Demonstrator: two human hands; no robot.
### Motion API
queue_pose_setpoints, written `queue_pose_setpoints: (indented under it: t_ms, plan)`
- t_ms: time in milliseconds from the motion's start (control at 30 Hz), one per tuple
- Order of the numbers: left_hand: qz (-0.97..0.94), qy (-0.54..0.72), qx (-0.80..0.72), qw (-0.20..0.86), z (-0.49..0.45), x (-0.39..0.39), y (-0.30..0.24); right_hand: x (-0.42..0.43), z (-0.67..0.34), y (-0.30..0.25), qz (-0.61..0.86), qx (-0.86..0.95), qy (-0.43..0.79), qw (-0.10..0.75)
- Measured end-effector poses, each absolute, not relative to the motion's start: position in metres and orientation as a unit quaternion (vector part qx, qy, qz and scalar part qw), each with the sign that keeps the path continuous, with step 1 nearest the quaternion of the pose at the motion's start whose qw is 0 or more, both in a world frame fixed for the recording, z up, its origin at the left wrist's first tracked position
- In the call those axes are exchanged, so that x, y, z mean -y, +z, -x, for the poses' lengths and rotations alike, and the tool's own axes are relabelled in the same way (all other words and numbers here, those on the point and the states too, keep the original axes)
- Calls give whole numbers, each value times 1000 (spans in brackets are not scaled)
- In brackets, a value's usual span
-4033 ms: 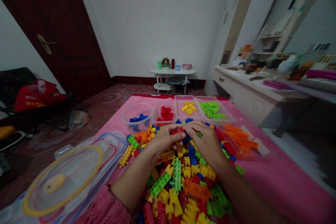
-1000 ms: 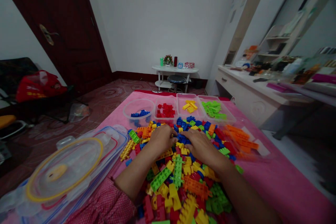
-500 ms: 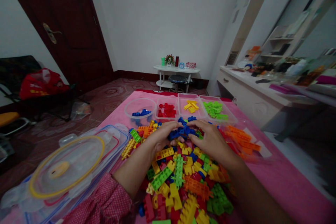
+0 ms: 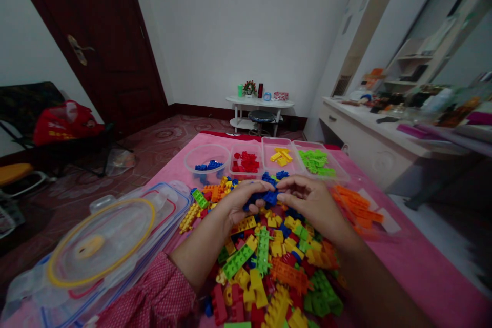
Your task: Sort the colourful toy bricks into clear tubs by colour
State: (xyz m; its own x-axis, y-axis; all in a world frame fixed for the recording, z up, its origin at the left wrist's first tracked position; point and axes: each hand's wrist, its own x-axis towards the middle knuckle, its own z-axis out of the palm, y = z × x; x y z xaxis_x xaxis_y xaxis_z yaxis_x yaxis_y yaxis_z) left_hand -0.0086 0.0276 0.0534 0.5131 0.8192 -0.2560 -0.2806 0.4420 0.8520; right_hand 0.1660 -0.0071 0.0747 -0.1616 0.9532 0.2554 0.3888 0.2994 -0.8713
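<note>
Over the far part of a mixed pile of toy building bricks point(image 4: 265, 251), both hands meet at a small cluster of blue building bricks point(image 4: 270, 198). My left hand point(image 4: 244, 201) is closed round some of the blue bricks, its fingers curled over them. My right hand point(image 4: 307, 199) faces it from the right, with thumb and forefinger pinching at the right end of the same blue bricks. How many bricks lie inside the hands is hidden. More blue bricks point(image 4: 282, 175) show just behind the fingertips.
Behind the pile stand clear containers: a round tub point(image 4: 206, 152) with blue bricks, others with red bricks point(image 4: 246, 162), yellow bricks point(image 4: 281, 156) and green bricks point(image 4: 315, 162). Orange bricks point(image 4: 355, 205) lie in one at right. Stacked lids point(image 4: 103, 241) cover the left side.
The hands have closed in on the blue bricks. My left fingers are curled more tightly, and my right thumb and forefinger have come together at the bricks' right end.
</note>
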Motion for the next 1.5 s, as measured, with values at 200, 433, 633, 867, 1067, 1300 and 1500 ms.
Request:
queue_pose_setpoints:
  t_ms: [200,433,633,867,1067,1300,1500]
  plan:
    - [-416,495,-369,668,20,-33,68,12,-167,78,505,707,336,363]
    - [-471,642,-555,241,81,-91,80,13,-156,69,495,756,293,311]
    - [-674,351,-630,160,105,-103,74,15,-154,69,493,782,264,277]
    - [-784,161,-592,99,100,-45,76,15,-152,71,487,808,234,236]
    - [-787,42,-613,61,105,-19,58,30,-136,59,420,853,208,230]
    - [-799,124,-581,91,108,-21,55,39,-126,48,359,887,227,183]
    - [-803,187,-464,325,99,-21,68,30,-150,69,409,877,201,149]
